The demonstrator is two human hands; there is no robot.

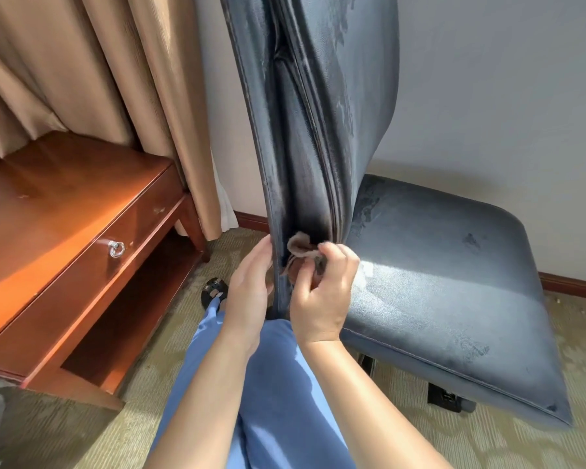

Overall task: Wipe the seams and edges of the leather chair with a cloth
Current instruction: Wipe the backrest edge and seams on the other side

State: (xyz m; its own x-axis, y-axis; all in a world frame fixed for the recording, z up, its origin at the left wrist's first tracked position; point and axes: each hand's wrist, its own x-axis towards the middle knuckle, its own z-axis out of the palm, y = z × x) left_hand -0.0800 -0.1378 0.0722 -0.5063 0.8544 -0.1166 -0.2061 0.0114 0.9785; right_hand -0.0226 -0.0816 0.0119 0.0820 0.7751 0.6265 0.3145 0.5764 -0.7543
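The cloth (301,250), a small crumpled tan piece, sat against the side edge of the chair (437,282) back, at the bottom where the back met the seat. My right hand (322,292) pinched the cloth between thumb and curled fingers and held it to the vertical seam there. My left hand (247,296) lay on the opposite side of that same edge, fingers fairly straight and together, touching the back panel just beside the cloth. The chair back rose upright from the cloth to the top of the view; its blue-grey leather showed dull patches. The seat extended to the right of the cloth, sunlit across the middle. My blue trousers (274,384) were below the cloth. A wooden desk (58,211) with a ring-pull drawer stood to the left, beige curtains (82,62) above it, and patterned carpet (142,384) lay under everything.
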